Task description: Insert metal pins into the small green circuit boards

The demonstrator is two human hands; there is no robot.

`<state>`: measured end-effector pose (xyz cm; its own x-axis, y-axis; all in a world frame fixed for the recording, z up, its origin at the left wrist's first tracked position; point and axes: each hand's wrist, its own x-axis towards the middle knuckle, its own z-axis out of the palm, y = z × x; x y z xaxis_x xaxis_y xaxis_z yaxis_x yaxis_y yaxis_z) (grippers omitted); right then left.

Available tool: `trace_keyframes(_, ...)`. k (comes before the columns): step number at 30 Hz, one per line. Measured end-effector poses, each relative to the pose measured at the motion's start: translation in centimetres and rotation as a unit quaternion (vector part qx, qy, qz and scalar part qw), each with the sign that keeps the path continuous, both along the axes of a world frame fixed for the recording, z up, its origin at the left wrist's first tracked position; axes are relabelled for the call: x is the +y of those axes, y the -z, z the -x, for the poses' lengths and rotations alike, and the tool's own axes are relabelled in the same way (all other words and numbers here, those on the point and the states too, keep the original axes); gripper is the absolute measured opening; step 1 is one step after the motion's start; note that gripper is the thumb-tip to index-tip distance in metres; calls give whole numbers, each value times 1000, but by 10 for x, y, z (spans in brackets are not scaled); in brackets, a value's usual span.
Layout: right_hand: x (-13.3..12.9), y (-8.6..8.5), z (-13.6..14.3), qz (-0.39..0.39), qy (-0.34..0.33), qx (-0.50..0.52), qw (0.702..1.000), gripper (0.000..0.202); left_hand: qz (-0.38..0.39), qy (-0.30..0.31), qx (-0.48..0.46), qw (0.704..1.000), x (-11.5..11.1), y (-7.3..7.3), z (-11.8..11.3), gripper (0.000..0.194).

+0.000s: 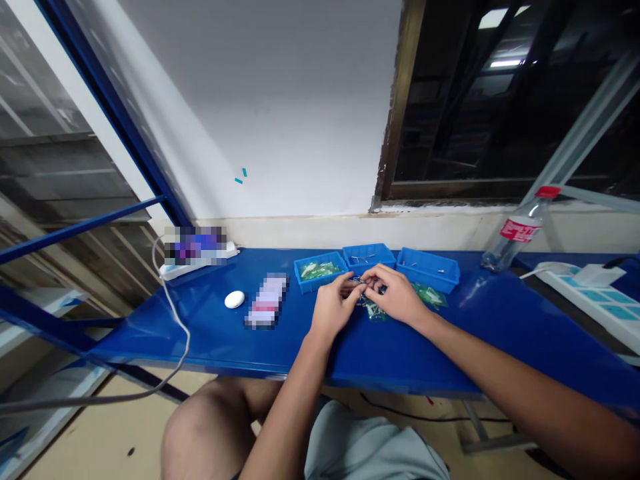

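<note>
My left hand (333, 304) and my right hand (395, 293) meet over the blue table, just in front of the small blue trays. Fingers of both are curled and pinched together, with small dark or metallic bits between them too tiny to name. Beneath the fingertips lies a clear packet with greenish-white pieces (376, 311). Another greenish packet (431, 296) rests beside my right hand. The left tray (307, 285) holds green and white pieces. Thin metal pieces lie in the middle tray (367, 250), and a few small ones in the right tray (430, 270).
A white oval object (235, 299) and a blurred-out phone-like slab (267, 301) lie on the table (210, 343) at left. Behind them is a white power strip (200, 261) with a cable. A red-capped plastic bottle (517, 230) and another power strip (595, 300) stand right.
</note>
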<state>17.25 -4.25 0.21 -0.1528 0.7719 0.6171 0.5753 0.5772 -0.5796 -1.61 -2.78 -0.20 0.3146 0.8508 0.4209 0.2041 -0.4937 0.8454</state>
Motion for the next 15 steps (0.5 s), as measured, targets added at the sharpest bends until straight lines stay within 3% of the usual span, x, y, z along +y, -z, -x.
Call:
trace_keyframes(4,1,1,0,26,-24,17,999,12,-48,-8,59,997,0,0,2,23)
trace_keyframes(12,4,9,3,125,-31,138,982,14,-71,-30,84,994,3,2,3,20)
trace_keyframes(15,7,13,1,135,-33,134,981,20,-74,-35,78,994,3,2,3,22)
